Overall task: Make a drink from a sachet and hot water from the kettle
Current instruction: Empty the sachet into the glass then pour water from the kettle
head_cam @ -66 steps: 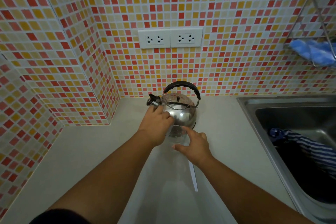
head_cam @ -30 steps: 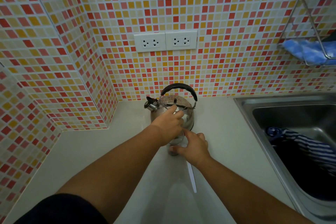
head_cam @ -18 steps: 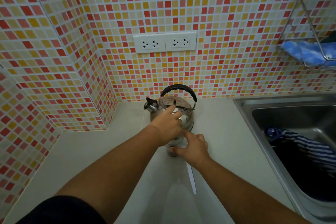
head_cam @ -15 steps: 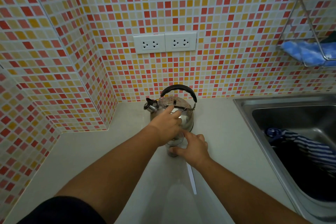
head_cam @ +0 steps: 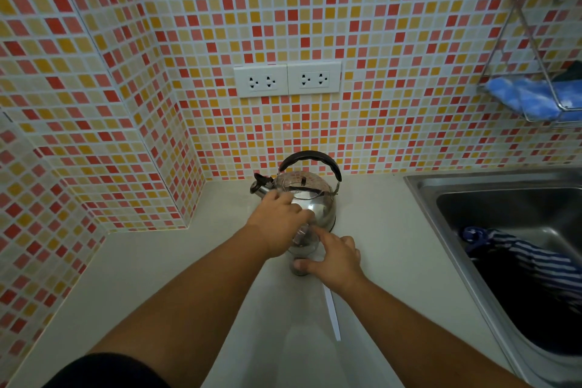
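A shiny steel kettle with a black handle stands on the pale counter near the tiled back wall. Just in front of it is a clear glass. My right hand grips the glass, thumb low on its side and forefinger up at the rim. My left hand hovers over the glass mouth with its fingers pinched together. A small pale piece, apparently the sachet, shows under the fingers; most of it is hidden by the hand.
A thin white strip lies on the counter behind my right wrist. A steel sink at the right holds a striped cloth. A wire rack with a blue cloth hangs upper right. Two sockets sit above the kettle.
My left hand has come from the kettle's spout side to over the glass and stays there, pinched. My right hand stays on the glass.
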